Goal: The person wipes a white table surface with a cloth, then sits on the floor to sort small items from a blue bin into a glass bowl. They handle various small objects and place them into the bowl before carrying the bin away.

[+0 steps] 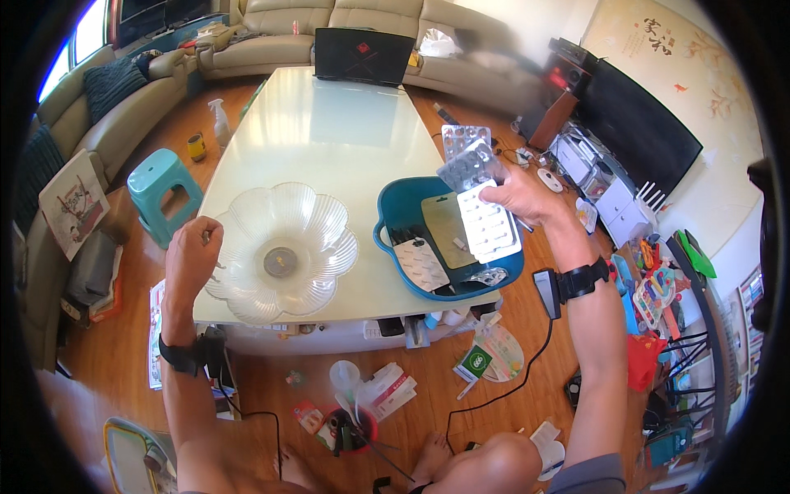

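Note:
My right hand [524, 194] grips several blister packs [490, 222], some white and some silver, fanned out above the right side of a blue plastic basin [386, 200]. Inside the basin lie a pale green pouch [441, 213], a patterned white packet [423, 264] and a crumpled clear-and-silver wrapper [487, 276]. My left hand [194, 253] is curled beside the left rim of a flower-shaped clear ribbed bowl [308, 228]; a small bit of something shows at its fingers, too small to name. Both wrists wear black straps with cabled devices.
A glossy pale table [278, 136] carries the bowl, the basin and a black laptop [364, 57]. A teal stool [163, 191] stands left. On the floor are a red container [370, 426], white boxes [389, 389] and a green box [474, 362]. Black cables run near both arms.

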`<state>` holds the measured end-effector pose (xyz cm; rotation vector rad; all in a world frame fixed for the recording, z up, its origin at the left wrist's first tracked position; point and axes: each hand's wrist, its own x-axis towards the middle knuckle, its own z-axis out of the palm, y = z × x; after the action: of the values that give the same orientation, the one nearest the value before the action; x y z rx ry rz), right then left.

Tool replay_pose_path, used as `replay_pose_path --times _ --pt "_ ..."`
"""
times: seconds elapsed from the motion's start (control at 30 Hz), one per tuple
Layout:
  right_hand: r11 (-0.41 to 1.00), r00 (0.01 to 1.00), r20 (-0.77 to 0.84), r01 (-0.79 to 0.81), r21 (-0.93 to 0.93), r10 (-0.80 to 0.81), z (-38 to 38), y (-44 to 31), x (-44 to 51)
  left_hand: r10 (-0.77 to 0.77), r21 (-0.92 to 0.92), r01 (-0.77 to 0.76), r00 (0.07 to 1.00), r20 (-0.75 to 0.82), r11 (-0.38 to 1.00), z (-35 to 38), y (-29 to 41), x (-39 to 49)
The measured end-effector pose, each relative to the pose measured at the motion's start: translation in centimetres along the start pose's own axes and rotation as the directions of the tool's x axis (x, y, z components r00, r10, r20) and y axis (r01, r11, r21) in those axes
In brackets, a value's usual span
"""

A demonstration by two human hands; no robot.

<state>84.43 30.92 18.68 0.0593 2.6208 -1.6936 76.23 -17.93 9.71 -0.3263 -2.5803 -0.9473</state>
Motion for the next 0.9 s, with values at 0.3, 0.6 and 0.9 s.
replay_pose_path --times 0.3,0.6,0.9 --pt "0.99 0.988 0.075 0.138 -0.04 -0.134 5.8 -8.6 4.0 0.019 -0.119 -0.027 0.998 -0.061 0.993 -0.1 -1.3 0.6" --pt "0.73 0.932 0.341 0.319 -0.604 -0.125 25.5 -10.6 9.5 -0.225 -0.724 0.044 0.962 -0.155 0.688 -3.1 -0.6 0.9" --pt "0.61 0.899 0.331 0.437 -0.661 -0.286 29.6 -6.0 5.6 -0.001 -0.652 -0.132 0.98 -0.2 0.746 -4.1 3.8 -1.8"
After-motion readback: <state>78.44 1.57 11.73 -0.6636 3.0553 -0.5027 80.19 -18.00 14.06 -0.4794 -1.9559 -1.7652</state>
